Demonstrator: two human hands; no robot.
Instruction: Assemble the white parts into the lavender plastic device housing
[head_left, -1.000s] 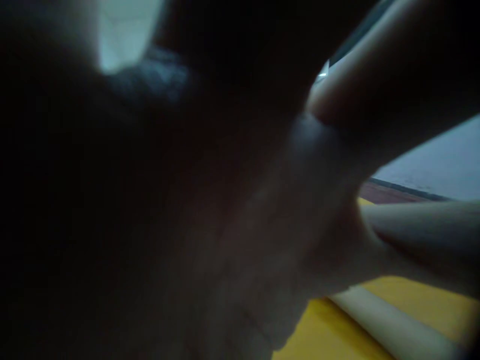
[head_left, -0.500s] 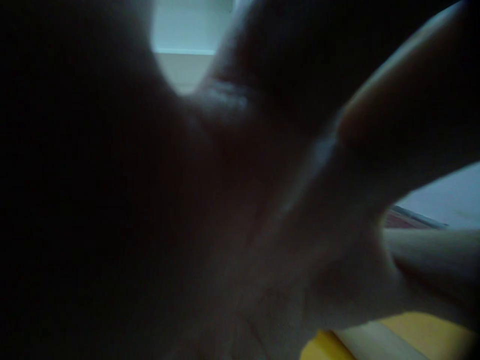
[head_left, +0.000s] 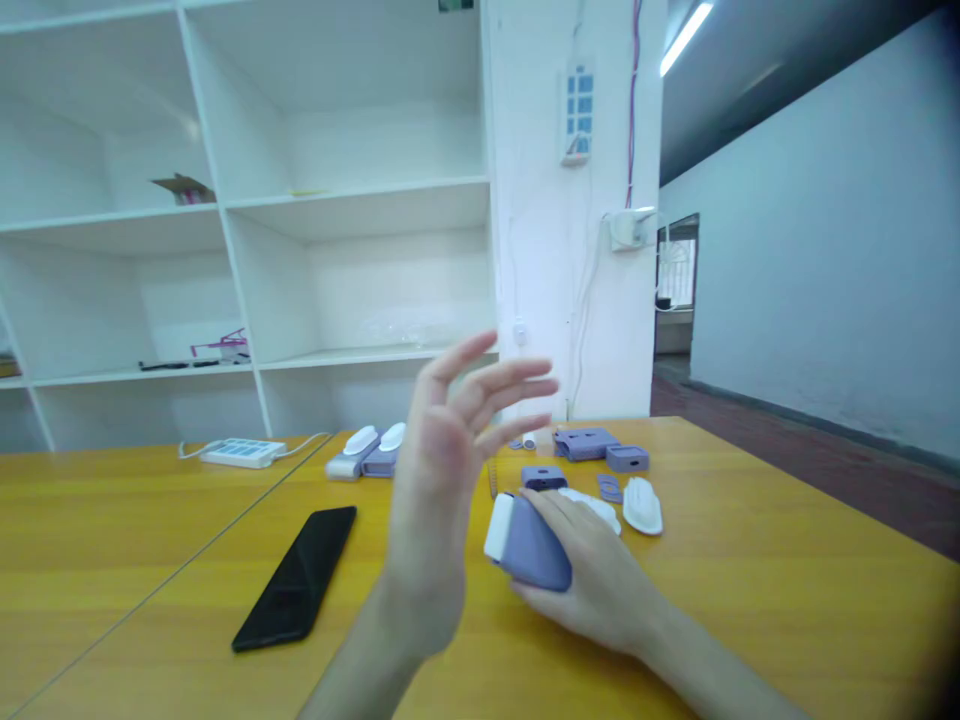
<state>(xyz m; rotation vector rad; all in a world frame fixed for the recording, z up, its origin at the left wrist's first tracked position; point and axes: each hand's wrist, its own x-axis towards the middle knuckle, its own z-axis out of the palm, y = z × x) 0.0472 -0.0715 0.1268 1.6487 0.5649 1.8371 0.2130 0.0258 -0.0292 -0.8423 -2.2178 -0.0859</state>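
**Right hand gripped a purple gadget on the yellow table**

While the white shelving (head_left: 247, 210) filled the wall behind, a long yellow table (head_left: 787, 590) ran across the lower half of the view. White pillar (head_left: 570, 300) stood at the table's far edge, with a switch box and cables fixed to it. On the table's left part lay a black phone (head_left: 298, 577), flat and face up, and farther back a white power strip (head_left: 241, 452) with its cord.

The left hand (head_left: 442, 480) was raised above the table, blurred, its fingers spread loose and holding nothing. The right hand (head_left: 592, 580) rested on the table just right of it, fingers wrapped around a purple gadget (head_left: 529, 545) with a white end cap, which sat on the tabletop near the middle.

Behind the hands lay a scatter of smaller parts: two purple-and-white units (head_left: 367, 452) side by side, a group of purple housings (head_left: 592, 445), and a white oval cap (head_left: 643, 505) just beside the right hand's fingertips.
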